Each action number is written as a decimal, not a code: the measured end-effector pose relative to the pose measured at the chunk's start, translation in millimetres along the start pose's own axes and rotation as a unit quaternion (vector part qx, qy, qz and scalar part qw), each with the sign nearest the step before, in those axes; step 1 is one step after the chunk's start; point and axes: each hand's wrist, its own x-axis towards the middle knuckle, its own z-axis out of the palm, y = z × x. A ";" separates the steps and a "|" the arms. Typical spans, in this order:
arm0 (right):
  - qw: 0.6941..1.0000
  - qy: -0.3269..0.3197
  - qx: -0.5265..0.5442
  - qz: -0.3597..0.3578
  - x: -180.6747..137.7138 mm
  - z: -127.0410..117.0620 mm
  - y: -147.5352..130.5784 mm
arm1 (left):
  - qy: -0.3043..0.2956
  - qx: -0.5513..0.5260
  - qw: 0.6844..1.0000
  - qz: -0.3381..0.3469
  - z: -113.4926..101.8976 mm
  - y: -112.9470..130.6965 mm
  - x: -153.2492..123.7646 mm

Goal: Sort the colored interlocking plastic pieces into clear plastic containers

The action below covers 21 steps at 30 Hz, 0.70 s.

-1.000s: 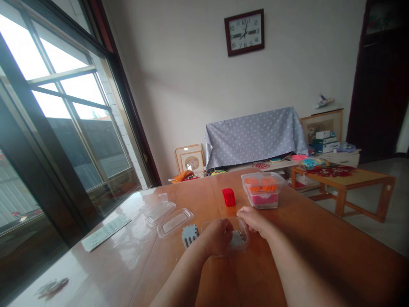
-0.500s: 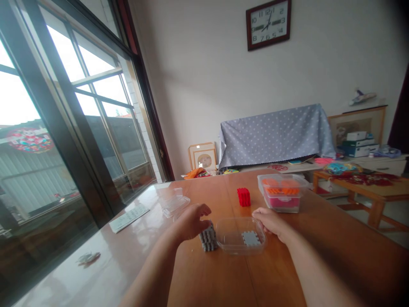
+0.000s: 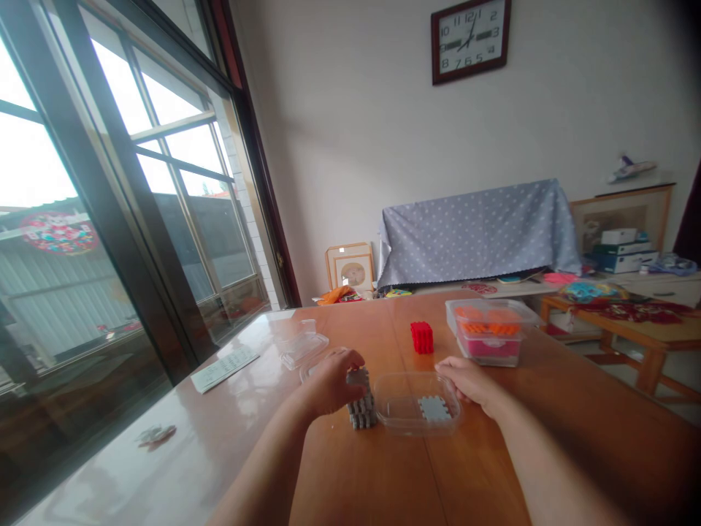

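Note:
My left hand (image 3: pixel 333 383) curls its fingers and thumb round the top of a stack of grey notched tiles (image 3: pixel 362 410) on the table. Just right of the stack lies a shallow clear plastic container (image 3: pixel 399 424), one light grey notched tile (image 3: pixel 434 408) flat inside it. At the container's right rim, my right hand (image 3: pixel 465 381) has its fingers closed on the edge. A block of stacked red notched pieces (image 3: pixel 421 337) stands behind the container. Part of the grey stack's top is hidden by my left fingers.
Clear tubs (image 3: pixel 487 349) with orange and pink pieces stand at the right back. Clear plastic lids or containers (image 3: pixel 303 349) lie beyond my left hand. A printed sheet (image 3: pixel 225 370) and a small crumpled item (image 3: pixel 157 436) lie left on the wooden table (image 3: pixel 361 482).
My left hand has come down and closed at the top of the grey stack. My right hand stays at the container's rim. The view has shifted slightly.

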 end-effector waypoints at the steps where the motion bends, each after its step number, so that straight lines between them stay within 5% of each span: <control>1: 1.000 0.000 0.000 0.001 0.6 0.2 0.2 | 0.005 0.006 1.000 0.005 -0.2 5.5 1.8; 10: 1.000 0.008 0.004 -0.001 2.6 1.3 2.6 | -0.089 0.055 0.993 0.060 38.6 61.0 32.3; 16: 1.000 0.003 0.014 -0.010 0.9 1.4 1.4 | -0.202 0.120 0.972 0.000 63.9 64.6 48.9; 21: 1.000 0.002 0.011 -0.012 -2.3 0.9 -3.1 | -0.229 0.160 0.960 -0.024 67.6 61.8 57.1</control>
